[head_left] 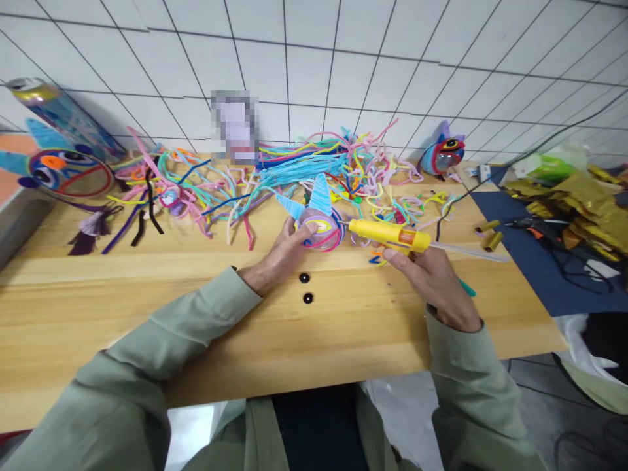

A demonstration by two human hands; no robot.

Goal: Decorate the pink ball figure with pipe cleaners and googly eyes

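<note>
My left hand [285, 254] is closed on a small round ornament [324, 239] wound with pipe cleaners, with two blue pointed ears standing up from it. In my right hand [436, 281] is a yellow hot glue gun [390, 234], a clear glue stick [471, 251] jutting from its back end. The gun's nozzle points left, at the ornament's right side; whether it touches cannot be made out. Two black round eye pieces [306, 288] lie on the wooden table in front of the ornament. Small blue and yellow pipe cleaner bits [377, 258] rest below the gun.
Heaped pipe cleaners [294, 163] run along the tiled wall. A finished-looking eared ornament [444, 157] stands at back right, a larger decorated one [69, 171] at left beside a tall can [69, 114]. Gold foil [564, 203], pliers [532, 227] and cables lie on the right.
</note>
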